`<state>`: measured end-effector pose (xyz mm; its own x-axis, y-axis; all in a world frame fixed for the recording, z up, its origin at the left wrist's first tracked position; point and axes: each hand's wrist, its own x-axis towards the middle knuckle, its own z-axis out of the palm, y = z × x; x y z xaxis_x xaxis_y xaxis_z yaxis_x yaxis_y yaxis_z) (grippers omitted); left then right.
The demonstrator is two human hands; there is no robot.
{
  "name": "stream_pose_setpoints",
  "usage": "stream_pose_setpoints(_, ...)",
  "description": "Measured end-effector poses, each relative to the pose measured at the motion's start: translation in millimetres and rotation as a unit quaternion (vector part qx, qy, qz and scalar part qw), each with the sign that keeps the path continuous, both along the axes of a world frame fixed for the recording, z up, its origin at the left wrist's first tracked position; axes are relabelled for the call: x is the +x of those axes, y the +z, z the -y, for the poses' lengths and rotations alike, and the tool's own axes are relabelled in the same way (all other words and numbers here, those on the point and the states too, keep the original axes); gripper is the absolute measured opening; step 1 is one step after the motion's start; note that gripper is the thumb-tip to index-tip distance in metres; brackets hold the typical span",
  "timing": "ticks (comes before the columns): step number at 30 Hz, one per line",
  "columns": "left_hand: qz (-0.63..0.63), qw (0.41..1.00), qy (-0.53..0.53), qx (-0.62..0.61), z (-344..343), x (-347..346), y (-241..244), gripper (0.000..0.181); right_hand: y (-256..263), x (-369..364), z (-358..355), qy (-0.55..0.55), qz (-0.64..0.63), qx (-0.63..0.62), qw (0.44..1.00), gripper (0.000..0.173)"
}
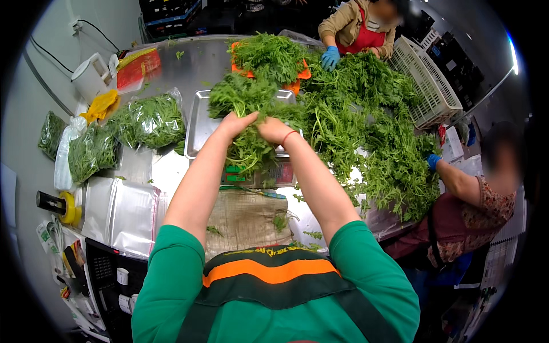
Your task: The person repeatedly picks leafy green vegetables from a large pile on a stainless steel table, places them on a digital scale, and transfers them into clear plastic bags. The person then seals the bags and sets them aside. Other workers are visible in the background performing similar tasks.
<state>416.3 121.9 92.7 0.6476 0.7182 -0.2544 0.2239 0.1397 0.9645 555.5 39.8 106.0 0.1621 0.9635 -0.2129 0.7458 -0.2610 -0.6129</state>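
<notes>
My left hand [236, 125] and my right hand [273, 128] are close together over a metal tray [198, 124], both gripping a bunch of leafy greens [248, 148]. Stems and leaves hang down between them over the front of a digital scale [281, 173] below the tray. A red band circles my right wrist. More feathery greens [242, 92] lie just beyond my fingers, over the tray. Behind them an orange basket [303, 73] is heaped with the same greens. A large loose pile of greens [377, 141] spreads over the table on the right. My fingertips are partly hidden by leaves.
Filled plastic bags of greens [156, 120] stand left. Stacked clear bags [131, 214], a tape dispenser [70, 209] and a white jug [91, 77] are also there. A worn board [244, 218] lies in front of me. Two co-workers flank the pile, near a white crate [424, 85].
</notes>
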Motion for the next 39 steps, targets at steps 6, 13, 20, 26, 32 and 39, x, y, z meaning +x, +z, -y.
stream_pose_setpoints(6, 0.019, 0.978, 0.030, 0.205, 62.3, -67.3, 33.4, 0.052, 19.4, -84.5, 81.0, -0.028, -0.162, 0.193, 0.967, 0.024)
stream_pose_setpoints(13, -0.204, 0.810, -0.145, 0.530, 180.1, -175.2, -24.9, 0.048, -64.8, -155.5, 191.2, 0.214, -0.015, 0.075, 0.974, 0.034)
stream_pose_setpoints(20, -0.175, 0.778, -0.124, 0.590, 223.6, -183.3, -81.8, 0.041, -2.9, -102.7, 228.4, 0.231, 0.036, -0.399, 0.887, 0.030)
stream_pose_setpoints(26, -0.210, 0.792, -0.163, 0.550, 229.8, -181.1, -71.8, 0.055, 30.6, -74.3, 170.7, 0.119, 0.032, 0.165, 0.979, 0.020)
stream_pose_setpoints(32, -0.196, 0.816, -0.204, 0.504, 237.3, -191.7, -31.2, 0.070, -56.8, -127.3, 133.5, 0.091, 0.185, 0.022, 0.978, 0.038)
stream_pose_setpoints(39, -0.222, 0.675, -0.250, 0.658, 264.5, -261.7, -64.5, 0.033, -76.8, -123.9, 164.4, 0.207, 0.142, 0.216, 0.943, 0.019)
